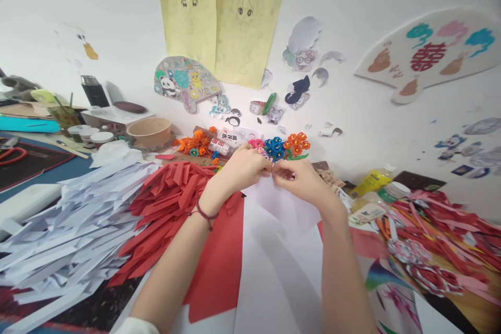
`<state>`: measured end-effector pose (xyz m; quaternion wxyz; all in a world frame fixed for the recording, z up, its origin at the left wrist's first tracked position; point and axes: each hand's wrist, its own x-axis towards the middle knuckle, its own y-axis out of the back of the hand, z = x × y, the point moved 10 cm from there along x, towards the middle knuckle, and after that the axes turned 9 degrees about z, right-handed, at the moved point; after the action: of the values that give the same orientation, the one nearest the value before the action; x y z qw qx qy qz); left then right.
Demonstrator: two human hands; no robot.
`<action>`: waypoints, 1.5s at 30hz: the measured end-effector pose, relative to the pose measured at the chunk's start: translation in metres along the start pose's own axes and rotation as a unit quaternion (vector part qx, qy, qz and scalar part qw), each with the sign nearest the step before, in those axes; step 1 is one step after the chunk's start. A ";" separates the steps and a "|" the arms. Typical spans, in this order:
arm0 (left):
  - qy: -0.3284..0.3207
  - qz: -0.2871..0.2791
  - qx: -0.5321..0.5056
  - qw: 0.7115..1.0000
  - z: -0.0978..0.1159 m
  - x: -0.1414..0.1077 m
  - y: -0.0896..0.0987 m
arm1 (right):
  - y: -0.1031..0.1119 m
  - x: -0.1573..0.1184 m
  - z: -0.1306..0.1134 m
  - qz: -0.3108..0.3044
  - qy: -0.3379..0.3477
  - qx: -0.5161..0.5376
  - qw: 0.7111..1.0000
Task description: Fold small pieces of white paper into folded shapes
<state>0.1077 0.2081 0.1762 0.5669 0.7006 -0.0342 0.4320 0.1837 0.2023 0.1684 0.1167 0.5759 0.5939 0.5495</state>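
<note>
Both hands meet above white paper [274, 271] laid over red sheets [221, 250]. My left hand [250, 166], with a dark red cord bracelet on its wrist, is pinched near the fingertips of my right hand [293, 177]. The right thumb and index finger are also pressed together. A thin white sheet [289, 209] hangs just below the fingertips, apparently held by them; the exact grip is too small to make out. Right behind the hands stand blue flowers [274, 148] and orange flowers [296, 143].
Folded white strips [86, 224] and red strips [168, 203] are heaped at the left. A tan bowl [148, 133] stands behind them. On the right lie a yellow bottle [372, 181] and a tangle of red and pink ribbons [450, 224]. Red scissors [13, 155] rest far left.
</note>
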 end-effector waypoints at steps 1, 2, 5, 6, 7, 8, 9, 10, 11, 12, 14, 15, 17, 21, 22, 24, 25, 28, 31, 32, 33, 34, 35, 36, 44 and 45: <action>0.001 0.001 0.001 1.000 0.000 0.000 0.001 | -0.001 0.000 0.000 -0.001 0.000 0.005 1.000; 0.001 0.002 0.002 1.000 0.000 0.000 0.001 | -0.001 0.000 0.000 -0.003 -0.001 0.009 1.000; 0.000 0.005 0.005 1.000 0.002 0.001 0.002 | -0.003 0.000 0.001 -0.012 -0.007 0.027 1.000; -0.001 0.006 0.004 1.000 0.002 0.001 0.002 | -0.003 0.000 0.001 -0.014 -0.009 0.035 0.999; -0.002 0.007 0.002 1.000 0.003 0.001 0.002 | -0.003 -0.001 0.001 -0.014 -0.010 0.043 0.999; -0.002 0.009 0.000 1.000 0.003 0.001 0.002 | -0.003 -0.001 0.001 -0.014 -0.011 0.051 0.999; -0.001 0.011 -0.003 1.000 0.003 0.001 0.002 | -0.003 -0.001 0.001 -0.014 -0.011 0.059 0.998; -0.001 0.013 -0.006 1.000 0.003 0.001 0.003 | -0.003 -0.001 0.001 -0.014 -0.012 0.065 0.998; -0.001 0.015 -0.011 1.000 0.003 0.001 0.003 | -0.003 -0.001 0.001 -0.015 -0.013 0.069 0.997; -0.001 0.016 -0.015 1.000 0.003 0.001 0.003 | -0.003 -0.001 0.001 -0.016 -0.014 0.068 0.997; -0.001 0.018 -0.020 1.000 0.004 0.002 0.003 | -0.004 -0.001 0.003 -0.019 -0.017 0.062 0.998; -0.001 0.018 -0.021 1.000 0.005 0.002 0.003 | -0.004 -0.002 0.004 -0.022 -0.019 0.060 0.998; -0.002 0.019 -0.020 1.000 0.006 0.001 0.003 | -0.006 -0.002 0.006 -0.027 -0.022 0.060 0.998; -0.005 0.022 -0.021 1.000 0.006 0.001 0.003 | -0.005 -0.002 0.006 -0.028 -0.022 0.063 0.997; -0.005 0.022 -0.021 1.000 0.006 0.001 0.003 | -0.005 -0.002 0.005 -0.028 -0.021 0.063 0.997; -0.005 0.021 -0.023 1.000 0.005 0.001 0.003 | -0.005 -0.002 0.005 -0.029 -0.020 0.060 0.998; -0.005 0.020 -0.023 1.000 0.005 0.002 0.003 | -0.006 -0.002 0.005 -0.030 -0.021 0.057 0.998; -0.004 0.020 -0.023 1.000 0.004 0.002 0.004 | -0.007 -0.001 0.007 -0.031 -0.025 0.048 0.998; -0.004 0.022 -0.022 0.999 0.004 0.002 0.005 | -0.009 0.000 0.008 -0.031 -0.025 0.038 0.998; -0.004 0.023 -0.020 1.000 0.004 0.002 0.005 | -0.010 0.000 0.009 -0.030 -0.024 0.035 0.999; -0.005 0.025 -0.018 1.000 0.004 0.002 0.006 | -0.010 0.000 0.008 -0.028 -0.023 0.034 0.999; -0.005 0.026 -0.015 1.000 0.004 0.002 0.006 | -0.010 0.001 0.008 -0.027 -0.022 0.034 0.999; -0.006 0.029 -0.012 0.999 0.004 0.002 0.006 | -0.010 0.001 0.008 -0.025 -0.022 0.035 0.999; -0.006 0.032 -0.008 0.999 0.004 0.002 0.007 | -0.009 0.001 0.008 -0.023 -0.022 0.038 0.999; -0.004 0.050 0.012 0.999 0.002 0.004 0.013 | -0.001 0.002 0.006 0.011 -0.004 0.046 0.999; -0.004 0.051 0.012 0.999 0.002 0.004 0.014 | -0.001 0.002 0.005 0.012 0.000 0.045 0.999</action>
<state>0.1039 0.2031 0.1897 0.5351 0.7066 -0.0670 0.4582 0.1862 0.2072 0.1669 0.0838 0.5874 0.6114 0.5236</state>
